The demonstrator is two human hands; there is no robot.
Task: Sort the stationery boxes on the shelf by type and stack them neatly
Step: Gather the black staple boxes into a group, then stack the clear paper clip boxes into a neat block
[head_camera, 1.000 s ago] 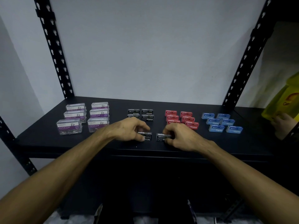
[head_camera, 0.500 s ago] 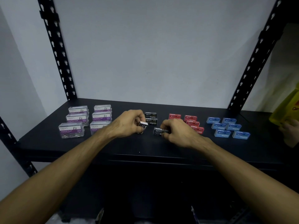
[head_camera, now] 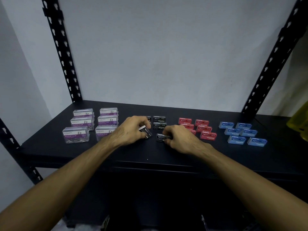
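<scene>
On the black shelf (head_camera: 66, 147) stand sorted groups of small boxes. My left hand (head_camera: 131, 130) grips a black staples box (head_camera: 145, 132), tilted on end just in front of the black staples stack (head_camera: 159, 122). My right hand (head_camera: 179, 137) pinches a second black staples box (head_camera: 160, 138) lying flat on the shelf. Clear paper clip boxes (head_camera: 93, 125) with purple labels stand at the left. Red staples boxes (head_camera: 200, 128) lie right of the black ones, and blue staples boxes (head_camera: 241, 133) further right.
Black perforated uprights (head_camera: 61, 52) (head_camera: 273, 59) frame the shelf against a white wall. A yellow object (head_camera: 300, 122) shows at the right edge. Bare shelf surface runs along the front edge (head_camera: 150, 164).
Both hands have carried their black staples boxes from the shelf front toward the black stack at the back. The left box has been turned up on end.
</scene>
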